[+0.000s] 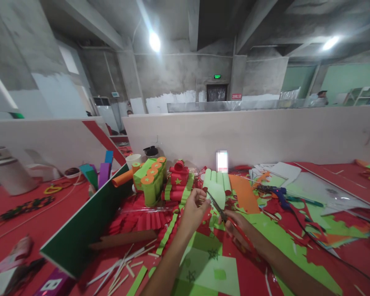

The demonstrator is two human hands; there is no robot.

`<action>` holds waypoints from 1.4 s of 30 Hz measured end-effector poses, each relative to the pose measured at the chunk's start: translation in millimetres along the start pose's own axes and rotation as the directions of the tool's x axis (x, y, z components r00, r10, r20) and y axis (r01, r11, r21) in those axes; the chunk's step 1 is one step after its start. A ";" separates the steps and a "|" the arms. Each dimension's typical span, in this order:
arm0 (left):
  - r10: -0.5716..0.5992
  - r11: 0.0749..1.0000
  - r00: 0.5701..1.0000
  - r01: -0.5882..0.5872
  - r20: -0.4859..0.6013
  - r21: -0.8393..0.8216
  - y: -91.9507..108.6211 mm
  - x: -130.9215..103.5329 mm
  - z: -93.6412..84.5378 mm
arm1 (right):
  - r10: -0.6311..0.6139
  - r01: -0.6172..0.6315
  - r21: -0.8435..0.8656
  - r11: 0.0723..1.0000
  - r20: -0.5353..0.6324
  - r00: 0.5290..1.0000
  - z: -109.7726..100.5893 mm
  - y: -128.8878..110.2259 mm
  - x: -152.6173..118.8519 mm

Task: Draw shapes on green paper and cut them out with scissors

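Note:
Scissors with red handles (pixel 242 234) are in my right hand (pixel 234 230), their dark blades pointing up and left toward my other hand. My left hand (pixel 197 207) is closed in a pinch by the blade tips; what sits between its fingers is too small to make out. Just behind the blades is a pale green piece of paper (pixel 217 195), in front of several light green paper rolls (pixel 216 176). Below my hands lies a pale green sheet (pixel 208 271) with stars drawn on it.
Red and green paper models (pixel 154 181) stand at centre left, beside a dark green board (pixel 89 226). Thin sticks (pixel 123 267) lie in front. To the right are a blue glue gun (pixel 280 195) with its cord, orange paper (pixel 243 193) and green scraps (pixel 274 234). A white partition (pixel 249 135) closes the back.

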State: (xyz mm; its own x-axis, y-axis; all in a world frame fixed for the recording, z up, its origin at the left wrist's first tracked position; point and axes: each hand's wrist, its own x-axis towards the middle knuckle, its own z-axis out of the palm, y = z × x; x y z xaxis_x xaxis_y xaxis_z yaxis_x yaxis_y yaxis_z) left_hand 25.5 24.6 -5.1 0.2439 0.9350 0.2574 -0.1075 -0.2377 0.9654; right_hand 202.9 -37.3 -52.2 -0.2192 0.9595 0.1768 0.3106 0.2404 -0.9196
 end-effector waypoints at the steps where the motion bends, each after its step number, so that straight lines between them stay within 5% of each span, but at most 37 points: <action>1: -0.001 1.000 1.000 0.001 0.002 -0.002 -0.3 -0.1 0.0 | 0.002 -0.002 0.010 1.000 -0.004 1.000 1.0 0.6 0.3; 26: 0.003 1.000 1.000 -0.003 -0.021 -0.021 3.6 -1.9 2.5 | 0.060 -0.063 -0.041 0.997 -0.071 0.996 4.9 -19.9 0.2; 34: -0.006 0.999 0.999 0.007 0.044 -0.031 1.1 -2.6 2.1 | -0.048 0.050 -0.127 0.991 0.017 0.999 -9.5 -20.5 1.3; 42: -0.023 0.999 0.995 0.027 0.092 -0.047 -2.0 -1.7 -0.3 | -0.024 0.031 -0.127 0.991 0.059 0.998 -18.3 -23.9 0.4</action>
State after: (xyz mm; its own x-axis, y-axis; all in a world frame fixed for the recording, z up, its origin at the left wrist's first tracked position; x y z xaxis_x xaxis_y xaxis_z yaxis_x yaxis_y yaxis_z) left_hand 25.1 23.5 -7.5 0.3343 0.9119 0.2380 -0.1455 -0.1996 0.9690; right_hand 212.3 -40.0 -23.7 -0.2803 0.9434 0.1775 0.4185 0.2865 -0.8619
